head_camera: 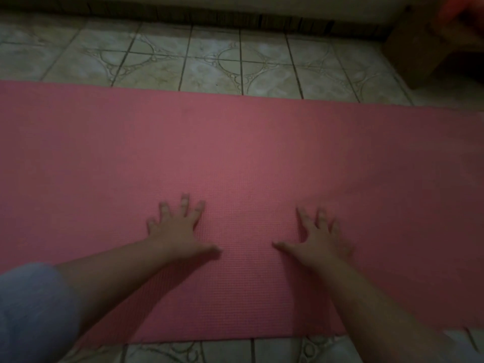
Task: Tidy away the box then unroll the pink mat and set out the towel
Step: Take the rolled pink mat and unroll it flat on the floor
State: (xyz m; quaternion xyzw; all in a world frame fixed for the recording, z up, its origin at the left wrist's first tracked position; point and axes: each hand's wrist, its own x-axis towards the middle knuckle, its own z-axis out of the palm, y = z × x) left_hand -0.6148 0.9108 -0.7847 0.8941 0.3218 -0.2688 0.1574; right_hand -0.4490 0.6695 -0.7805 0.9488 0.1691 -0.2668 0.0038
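At the far left, a patch of soft grey cloth, blurred and rounded, is seen at the lower edge. One pink mat is spread flat across the tiled floor from the left edge to the right edge of the view; its surface is finely ribbed, like a woven grid, and its long edges are straight. The left hand is laid palm down on the mat near its closer edge, fingers straight and spread, nothing being held. Just beside it, a bare strip of mat lying between them, the right hand is pressed flat on the mat in the same manner, fingers splayed. The two hands are apart. The floor is made of square, glossy, pale tiles marked with curved arcs and dark grout lines. At the upper right, one brown cardboard box is set on the tiles against the wall, well apart from the mat; its contents cannot be told. Something orange-red, blurred, is seen above it.
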